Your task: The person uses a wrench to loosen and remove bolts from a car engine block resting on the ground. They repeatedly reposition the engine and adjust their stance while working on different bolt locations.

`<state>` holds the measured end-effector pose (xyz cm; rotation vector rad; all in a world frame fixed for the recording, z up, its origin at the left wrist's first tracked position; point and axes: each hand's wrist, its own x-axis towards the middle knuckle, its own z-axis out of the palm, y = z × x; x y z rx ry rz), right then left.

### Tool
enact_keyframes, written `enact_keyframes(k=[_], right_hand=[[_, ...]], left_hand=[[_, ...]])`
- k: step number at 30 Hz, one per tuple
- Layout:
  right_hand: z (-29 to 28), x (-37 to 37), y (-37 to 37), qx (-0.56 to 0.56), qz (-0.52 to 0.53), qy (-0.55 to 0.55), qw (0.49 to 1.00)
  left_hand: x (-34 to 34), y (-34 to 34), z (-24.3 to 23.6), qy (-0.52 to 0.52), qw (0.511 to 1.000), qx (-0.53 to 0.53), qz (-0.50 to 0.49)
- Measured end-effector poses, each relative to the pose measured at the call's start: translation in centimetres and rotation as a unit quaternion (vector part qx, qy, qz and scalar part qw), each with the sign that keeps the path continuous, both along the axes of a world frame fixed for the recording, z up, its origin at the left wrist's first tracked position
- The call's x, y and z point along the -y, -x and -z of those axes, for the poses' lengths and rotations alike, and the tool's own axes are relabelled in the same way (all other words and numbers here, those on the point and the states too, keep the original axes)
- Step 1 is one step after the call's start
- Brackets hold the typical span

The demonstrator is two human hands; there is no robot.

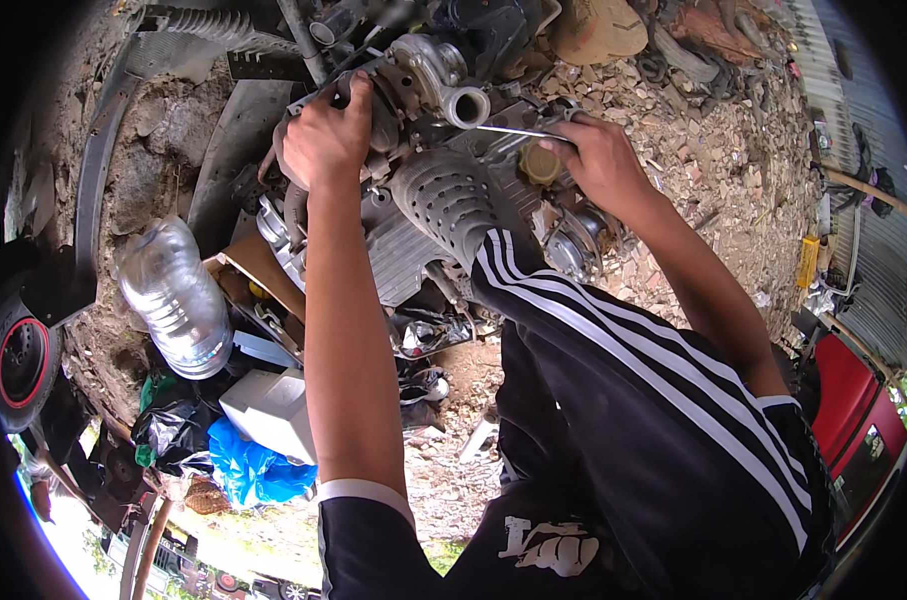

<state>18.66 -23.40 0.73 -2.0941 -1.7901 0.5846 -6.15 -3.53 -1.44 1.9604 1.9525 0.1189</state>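
head view: shoe (442, 200) hides part of engine (402, 258), bottle (179, 300) nearby.

I hold the tool (519, 131) nearly level: slim, straight, bright metal. Its tip sits at the near rim of the round mouth (467, 107) of the casting (426, 65); contact I cannot confirm. I find the casting dull grey and curved, mouth open. The engine (406, 255) beside it is grey, partly ribbed.
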Motion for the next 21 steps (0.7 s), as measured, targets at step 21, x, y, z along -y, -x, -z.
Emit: enact_keyframes(k=[21], right_hand=[[4.1,0.5,-8.9,-0.155,0.047,0.162,0.973]], left_hand=[[0.6,0.6,-0.4,-0.021,1.000,-0.005,0.007]])
